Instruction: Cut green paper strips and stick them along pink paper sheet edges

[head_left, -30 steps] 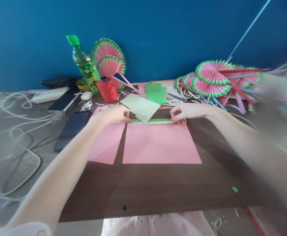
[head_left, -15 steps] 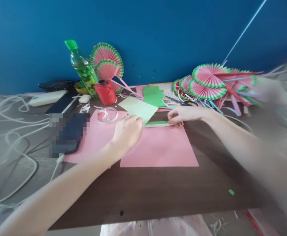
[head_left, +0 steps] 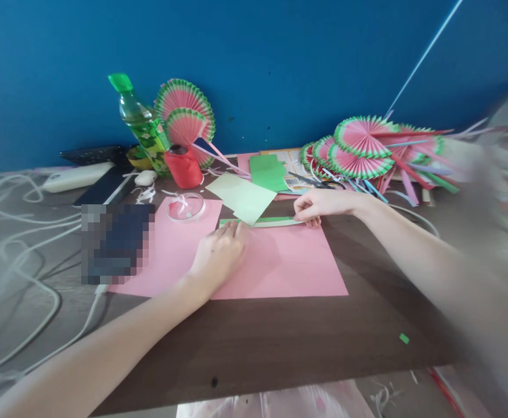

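A narrow green and pale paper strip (head_left: pixel 275 221) lies along the top edge of a pink paper sheet (head_left: pixel 288 261). My right hand (head_left: pixel 317 206) pinches the strip's right end between thumb and fingers. My left hand (head_left: pixel 221 249) rests on the pink paper, its fingertips against the strip's lower edge towards the left end; its thumb is hidden. A pale green paper sheet (head_left: pixel 245 197) lies tilted just behind, overlapping part of the strip. Left of my left hand, a clear tape ring (head_left: pixel 186 207) lies on a second pink sheet (head_left: pixel 158 255).
Behind are a green bottle (head_left: pixel 143 125), a red roll (head_left: pixel 184 167), folded paper fans (head_left: pixel 184 110), more fans (head_left: pixel 362 145) at right, scissors (head_left: pixel 319 182) and green paper (head_left: pixel 267 171). A blurred phone (head_left: pixel 121 244) and white cables (head_left: pixel 40 278) occupy the left. A green scrap (head_left: pixel 404 338) lies at front right.
My left hand has moved slightly down and left, its fingers lowered onto the paper, and more of the strip's left part shows. My right hand keeps its pinch. The view has shifted slightly.
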Demonstrator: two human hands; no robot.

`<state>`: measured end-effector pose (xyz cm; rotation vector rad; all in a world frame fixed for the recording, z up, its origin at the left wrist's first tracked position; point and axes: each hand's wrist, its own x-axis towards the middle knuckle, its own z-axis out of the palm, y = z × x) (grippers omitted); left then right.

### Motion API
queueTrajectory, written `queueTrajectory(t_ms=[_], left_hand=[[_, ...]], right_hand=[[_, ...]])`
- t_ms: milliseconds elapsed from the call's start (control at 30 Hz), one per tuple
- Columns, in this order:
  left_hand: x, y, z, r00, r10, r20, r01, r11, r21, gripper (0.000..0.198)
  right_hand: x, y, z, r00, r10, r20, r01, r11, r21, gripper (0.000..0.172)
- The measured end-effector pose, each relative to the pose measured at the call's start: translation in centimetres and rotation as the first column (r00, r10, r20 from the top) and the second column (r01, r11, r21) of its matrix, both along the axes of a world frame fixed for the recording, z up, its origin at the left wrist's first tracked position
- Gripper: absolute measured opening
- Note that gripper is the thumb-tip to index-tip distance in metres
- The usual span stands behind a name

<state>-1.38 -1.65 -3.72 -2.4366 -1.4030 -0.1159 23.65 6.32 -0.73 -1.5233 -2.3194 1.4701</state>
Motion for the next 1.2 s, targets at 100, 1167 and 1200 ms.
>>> queueTrajectory(t_ms=[100, 1167, 1200], left_hand=[[-0.05, 0.02, -0.17, 1.000, -0.020, -0.004, 0.020, 1.000, 0.012, 0.036], [0.36, -0.19, 0.00, 1.000, -0.009, -0.018, 0.008, 0.999, -0.042, 0.041], [0.38, -0.19, 0.02, 1.000, -0.010, -0.007, 0.010, 0.999, -0.045, 0.041]], right_hand=[[-0.05, -0.07, 0.00, 1.000, -0.004, 0.002, 0.004, 1.000, 0.015, 0.023], [-0.85, -0.39, -0.04, 0.996, -0.083, 0.035, 0.079, 0.993, 0.088, 0.014], [-0.89, -0.43, -0.02, 0.996, -0.083, 0.037, 0.080, 0.993, 0.091, 0.014]])
